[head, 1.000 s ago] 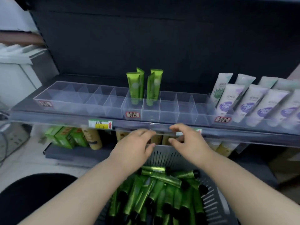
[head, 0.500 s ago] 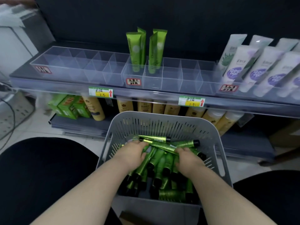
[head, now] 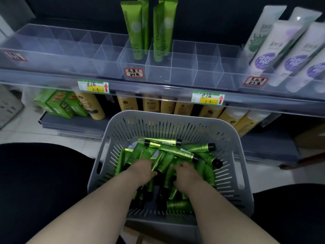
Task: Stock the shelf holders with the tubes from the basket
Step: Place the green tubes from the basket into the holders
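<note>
Grey slotted plastic basket (head: pixel 168 124) sitting below shelf, holding loose pile of glossy green tubes (head: pixel 177 152) with black caps, lying crosswise. Left hand (head: pixel 142 170) and right hand (head: pixel 187 175) both resting palm-down in pile, wrists bending downward, fingertips being hidden among tubes; grip of either hand cannot be told. Clear rigid plastic holders (head: pixel 182 67) running along shelf. Four flat shelved tubes (head: pixel 135 27) standing upright in two middle compartments. White tubes (head: pixel 284 50) leaning in holders at right.
</note>
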A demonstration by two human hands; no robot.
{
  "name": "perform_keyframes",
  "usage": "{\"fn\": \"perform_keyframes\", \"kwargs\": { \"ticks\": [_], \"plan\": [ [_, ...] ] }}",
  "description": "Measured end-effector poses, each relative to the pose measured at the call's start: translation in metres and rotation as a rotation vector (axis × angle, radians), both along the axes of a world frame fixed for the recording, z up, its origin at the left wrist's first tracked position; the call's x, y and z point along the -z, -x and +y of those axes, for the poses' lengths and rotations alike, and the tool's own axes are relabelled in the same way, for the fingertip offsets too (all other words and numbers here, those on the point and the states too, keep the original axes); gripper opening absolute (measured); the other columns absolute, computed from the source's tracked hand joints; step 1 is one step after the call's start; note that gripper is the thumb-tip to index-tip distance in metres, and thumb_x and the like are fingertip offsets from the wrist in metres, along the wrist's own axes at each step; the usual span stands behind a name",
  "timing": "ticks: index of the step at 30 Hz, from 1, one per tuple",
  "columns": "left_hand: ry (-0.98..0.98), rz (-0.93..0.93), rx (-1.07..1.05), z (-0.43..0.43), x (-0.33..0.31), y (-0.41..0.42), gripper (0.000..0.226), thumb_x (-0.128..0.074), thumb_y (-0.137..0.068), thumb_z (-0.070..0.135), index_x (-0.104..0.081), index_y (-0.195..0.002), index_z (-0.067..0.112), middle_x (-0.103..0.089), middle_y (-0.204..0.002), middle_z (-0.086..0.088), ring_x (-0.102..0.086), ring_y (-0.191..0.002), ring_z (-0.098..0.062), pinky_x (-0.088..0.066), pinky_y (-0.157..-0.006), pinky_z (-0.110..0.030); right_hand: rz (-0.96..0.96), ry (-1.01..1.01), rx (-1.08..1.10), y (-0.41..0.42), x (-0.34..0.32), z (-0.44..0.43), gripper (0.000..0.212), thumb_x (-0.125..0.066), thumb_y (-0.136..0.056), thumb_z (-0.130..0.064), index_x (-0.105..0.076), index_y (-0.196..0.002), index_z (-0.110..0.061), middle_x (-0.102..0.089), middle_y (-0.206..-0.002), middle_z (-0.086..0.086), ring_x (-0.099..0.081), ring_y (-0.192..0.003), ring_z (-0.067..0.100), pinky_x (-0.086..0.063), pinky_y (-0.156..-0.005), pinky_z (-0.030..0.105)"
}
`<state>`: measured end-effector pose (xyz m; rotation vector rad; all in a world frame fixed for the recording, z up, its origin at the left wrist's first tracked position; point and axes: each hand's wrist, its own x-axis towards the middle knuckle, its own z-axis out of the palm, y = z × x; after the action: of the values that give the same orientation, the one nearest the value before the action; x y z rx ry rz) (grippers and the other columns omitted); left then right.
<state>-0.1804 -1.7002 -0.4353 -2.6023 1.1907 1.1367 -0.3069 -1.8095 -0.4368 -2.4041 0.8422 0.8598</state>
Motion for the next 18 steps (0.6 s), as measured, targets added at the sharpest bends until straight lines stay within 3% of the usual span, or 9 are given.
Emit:
{"fn": "perform_keyframes", "kwargs": {
  "ticks": [3,7,14,16,18],
  "plan": [
    [-0.023,-0.019,0.034,-0.003,0.005,-0.001,0.044,-0.058,-0.088,0.038,-0.053,-0.123,0.011,-0.055,-0.122,-0.013,-0.052,-0.114,-0.029,-0.044,-0.095,-0.034,0.038,0.038,-0.106,-0.001,0.004,0.001,0.071,-0.060,-0.086,-0.018,-0.025,-0.147,-0.025,-0.012,-0.152,0.008,-0.019,-0.138,0.031,-0.031,-0.110,0.042],
    [-0.052,-0.058,0.044,-0.009,0.006,0.000,0.040,-0.057,-0.089,0.028,-0.049,-0.124,0.010,-0.052,-0.126,-0.013,-0.050,-0.116,-0.029,-0.043,-0.096,-0.033,0.040,0.061,-0.152,-0.001,0.005,-0.005,0.073,-0.065,-0.084,-0.019,-0.027,-0.145,-0.028,-0.002,-0.156,0.006,-0.011,-0.142,0.030,-0.023,-0.113,0.046],
    [0.093,0.215,-0.376,-0.005,0.000,-0.012,0.026,-0.055,-0.085,0.009,-0.058,-0.111,0.007,-0.060,-0.102,-0.012,-0.057,-0.094,-0.027,-0.042,-0.072,-0.025,0.055,0.128,-0.201,-0.005,0.001,-0.003,0.066,-0.067,-0.083,-0.021,-0.034,-0.141,-0.023,-0.012,-0.152,0.009,-0.021,-0.137,0.031,-0.033,-0.106,0.044],
    [0.132,0.305,-0.491,-0.002,-0.001,-0.015,0.033,-0.054,-0.085,0.003,-0.057,-0.117,0.008,-0.059,-0.096,-0.009,-0.055,-0.088,-0.023,-0.042,-0.071,-0.023,0.053,0.136,-0.216,-0.006,-0.002,-0.002,0.061,-0.065,-0.083,-0.017,-0.039,-0.138,-0.021,-0.017,-0.150,0.009,-0.025,-0.134,0.032,-0.039,-0.100,0.042],
    [0.164,0.383,-0.586,0.001,-0.002,-0.017,0.039,-0.054,-0.086,-0.001,-0.054,-0.124,0.008,-0.061,-0.105,-0.011,-0.054,-0.091,-0.023,-0.042,-0.075,-0.025,0.066,0.148,-0.234,-0.005,-0.004,0.000,0.057,-0.063,-0.084,-0.013,-0.042,-0.137,-0.019,-0.019,-0.149,0.008,-0.027,-0.131,0.034,-0.044,-0.094,0.042]
  ]
}}
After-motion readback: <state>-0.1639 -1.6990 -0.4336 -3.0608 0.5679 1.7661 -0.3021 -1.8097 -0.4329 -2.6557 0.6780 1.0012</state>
